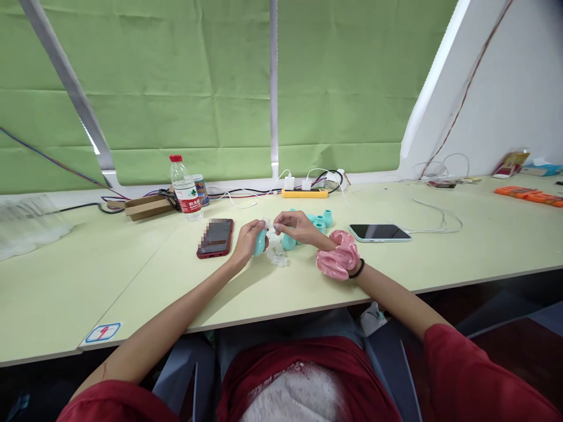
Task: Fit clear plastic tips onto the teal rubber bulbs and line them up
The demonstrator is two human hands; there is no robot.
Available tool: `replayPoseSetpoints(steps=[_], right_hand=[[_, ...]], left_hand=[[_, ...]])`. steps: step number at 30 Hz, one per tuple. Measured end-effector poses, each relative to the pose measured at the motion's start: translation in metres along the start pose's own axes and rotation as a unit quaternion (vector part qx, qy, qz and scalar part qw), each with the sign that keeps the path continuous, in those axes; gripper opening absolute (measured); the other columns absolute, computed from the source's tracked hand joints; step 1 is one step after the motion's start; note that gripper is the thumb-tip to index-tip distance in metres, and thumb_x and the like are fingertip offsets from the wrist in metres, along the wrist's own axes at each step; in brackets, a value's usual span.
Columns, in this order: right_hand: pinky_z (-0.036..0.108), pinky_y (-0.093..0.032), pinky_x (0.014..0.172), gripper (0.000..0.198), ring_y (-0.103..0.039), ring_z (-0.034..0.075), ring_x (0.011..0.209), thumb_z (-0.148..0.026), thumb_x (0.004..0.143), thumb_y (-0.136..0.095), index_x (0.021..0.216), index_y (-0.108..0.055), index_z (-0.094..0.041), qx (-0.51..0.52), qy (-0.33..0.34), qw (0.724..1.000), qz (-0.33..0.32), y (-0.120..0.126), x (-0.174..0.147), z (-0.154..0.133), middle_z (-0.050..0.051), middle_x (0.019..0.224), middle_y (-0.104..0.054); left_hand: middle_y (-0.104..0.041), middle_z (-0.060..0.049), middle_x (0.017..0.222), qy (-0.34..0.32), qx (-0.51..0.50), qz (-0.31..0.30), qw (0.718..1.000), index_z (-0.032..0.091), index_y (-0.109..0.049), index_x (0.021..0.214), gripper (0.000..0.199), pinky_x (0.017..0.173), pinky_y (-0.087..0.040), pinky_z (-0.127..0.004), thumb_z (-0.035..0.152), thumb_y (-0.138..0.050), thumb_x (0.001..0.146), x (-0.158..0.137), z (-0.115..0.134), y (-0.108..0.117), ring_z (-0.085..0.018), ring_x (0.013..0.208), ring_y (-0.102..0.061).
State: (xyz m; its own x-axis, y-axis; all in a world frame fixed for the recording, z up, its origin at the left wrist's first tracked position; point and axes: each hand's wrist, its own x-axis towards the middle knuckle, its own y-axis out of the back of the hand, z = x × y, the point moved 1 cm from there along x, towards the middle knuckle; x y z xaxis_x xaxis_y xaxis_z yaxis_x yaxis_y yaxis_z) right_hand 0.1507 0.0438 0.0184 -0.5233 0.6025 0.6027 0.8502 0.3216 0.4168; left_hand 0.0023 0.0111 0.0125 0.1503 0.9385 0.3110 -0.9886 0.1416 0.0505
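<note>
My left hand [249,239] is wrapped round a small turquoise bulb-shaped bottle [260,243], held above the table. A clear plastic piece [267,223] shows at the top of that bottle. Close by on its right, my right hand [298,226] has thumb and forefinger pinched together; whatever lies between them is too small to make out. Under and between the hands lie several clear plastic pieces [278,258]. Several more turquoise bottles [327,218] stand or lie behind and beneath my right hand, partly hidden by it.
A dark phone with a red case [215,238] lies left of my hands, a second phone [379,232] right. Behind are a water bottle [186,190], a can [200,189], a cardboard tray [149,207] and a yellow power strip [304,193] with cables. Orange items [530,195] lie far right.
</note>
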Motion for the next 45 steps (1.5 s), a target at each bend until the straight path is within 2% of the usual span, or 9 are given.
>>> replayPoseSetpoints(steps=[9, 17, 21, 26, 29, 33, 39, 42, 45], right_hand=[[0.022, -0.040, 0.059, 0.027, -0.048, 0.008, 0.059, -0.037, 0.067, -0.059, 0.072, -0.056, -0.011, 0.138, -0.064, 0.986, -0.064, 0.011, 0.000, -0.004, 0.000, 0.062, -0.053], [0.024, -0.039, 0.059, 0.026, -0.046, 0.008, 0.058, -0.037, 0.070, -0.056, 0.073, -0.055, -0.011, 0.196, -0.080, 0.974, -0.084, 0.013, 0.001, 0.005, 0.001, 0.063, -0.050], [0.027, -0.038, 0.061, 0.016, -0.048, 0.011, 0.063, -0.027, 0.073, -0.052, 0.074, -0.056, -0.012, -0.052, -0.020, 0.996, -0.068, 0.009, 0.000, 0.011, 0.003, 0.065, -0.053], [0.033, -0.030, 0.069, 0.011, -0.046, 0.018, 0.080, -0.016, 0.074, -0.047, 0.071, -0.058, -0.013, -0.415, 0.103, 0.902, -0.063, -0.005, -0.003, 0.017, 0.006, 0.068, -0.056], [0.036, -0.025, 0.072, 0.014, -0.043, 0.019, 0.086, -0.017, 0.077, -0.045, 0.073, -0.057, -0.014, -0.486, 0.125, 0.862, -0.073, -0.009, -0.004, 0.016, 0.006, 0.068, -0.057], [0.036, -0.021, 0.072, 0.017, -0.041, 0.019, 0.086, -0.018, 0.080, -0.042, 0.075, -0.058, -0.014, -0.514, 0.103, 0.847, -0.092, -0.011, -0.005, 0.017, 0.006, 0.072, -0.058], [0.035, -0.022, 0.072, 0.021, -0.041, 0.019, 0.084, -0.019, 0.081, -0.040, 0.074, -0.059, -0.014, -0.500, 0.061, 0.860, -0.081, -0.014, -0.007, 0.018, 0.007, 0.073, -0.059], [0.031, -0.026, 0.070, 0.023, -0.044, 0.016, 0.077, -0.022, 0.082, -0.038, 0.072, -0.057, -0.013, -0.424, 0.047, 0.904, 0.002, -0.014, -0.006, 0.011, 0.006, 0.070, -0.058], [0.023, -0.031, 0.060, 0.027, -0.043, 0.010, 0.061, -0.031, 0.083, -0.036, 0.071, -0.052, -0.013, -0.259, 0.016, 0.963, 0.077, -0.013, -0.006, 0.002, 0.001, 0.063, -0.053]], left_hand=[[-0.051, 0.000, 0.042, 0.032, -0.088, -0.094, 0.991, 0.014, -0.045, 0.069, 0.027, 0.038, -0.032, -0.022, 0.040, -0.039, 0.074, -0.002, -0.002, -0.003, -0.012, 0.035, -0.045], [-0.050, -0.001, 0.044, 0.123, -0.210, -0.172, 0.955, 0.015, -0.045, 0.069, 0.025, 0.042, -0.035, -0.023, 0.038, -0.036, 0.075, -0.002, 0.001, 0.001, -0.012, 0.039, -0.046], [-0.050, -0.001, 0.044, 0.107, -0.192, -0.102, 0.970, 0.015, -0.044, 0.069, 0.025, 0.042, -0.035, -0.023, 0.038, -0.036, 0.074, 0.002, 0.001, 0.007, -0.012, 0.038, -0.046], [-0.050, 0.001, 0.041, 0.055, -0.145, 0.020, 0.988, 0.014, -0.046, 0.072, 0.021, 0.040, -0.035, -0.022, 0.034, -0.041, 0.069, 0.002, 0.001, 0.008, -0.011, 0.035, -0.043], [-0.051, 0.000, 0.041, 0.040, -0.125, 0.029, 0.991, 0.013, -0.048, 0.072, 0.022, 0.040, -0.034, -0.022, 0.034, -0.043, 0.067, 0.002, -0.003, 0.008, -0.011, 0.035, -0.044], [-0.051, 0.000, 0.041, 0.030, -0.080, 0.045, 0.995, 0.012, -0.049, 0.071, 0.021, 0.039, -0.033, -0.021, 0.032, -0.047, 0.065, 0.002, -0.007, 0.008, -0.011, 0.036, -0.045], [-0.051, 0.002, 0.047, -0.021, 0.014, 0.097, 0.995, 0.015, -0.050, 0.079, 0.028, 0.043, -0.035, -0.019, 0.040, -0.049, 0.068, 0.004, -0.007, 0.007, -0.010, 0.045, -0.048], [-0.050, 0.003, 0.053, -0.061, 0.067, 0.091, 0.992, 0.017, -0.047, 0.088, 0.031, 0.045, -0.037, -0.019, 0.044, -0.044, 0.072, 0.002, -0.005, 0.005, -0.009, 0.048, -0.048], [-0.049, 0.004, 0.058, -0.124, 0.178, 0.041, 0.975, 0.019, -0.046, 0.094, 0.029, 0.048, -0.038, -0.019, 0.041, -0.041, 0.075, -0.005, -0.002, 0.001, -0.009, 0.050, -0.046]])
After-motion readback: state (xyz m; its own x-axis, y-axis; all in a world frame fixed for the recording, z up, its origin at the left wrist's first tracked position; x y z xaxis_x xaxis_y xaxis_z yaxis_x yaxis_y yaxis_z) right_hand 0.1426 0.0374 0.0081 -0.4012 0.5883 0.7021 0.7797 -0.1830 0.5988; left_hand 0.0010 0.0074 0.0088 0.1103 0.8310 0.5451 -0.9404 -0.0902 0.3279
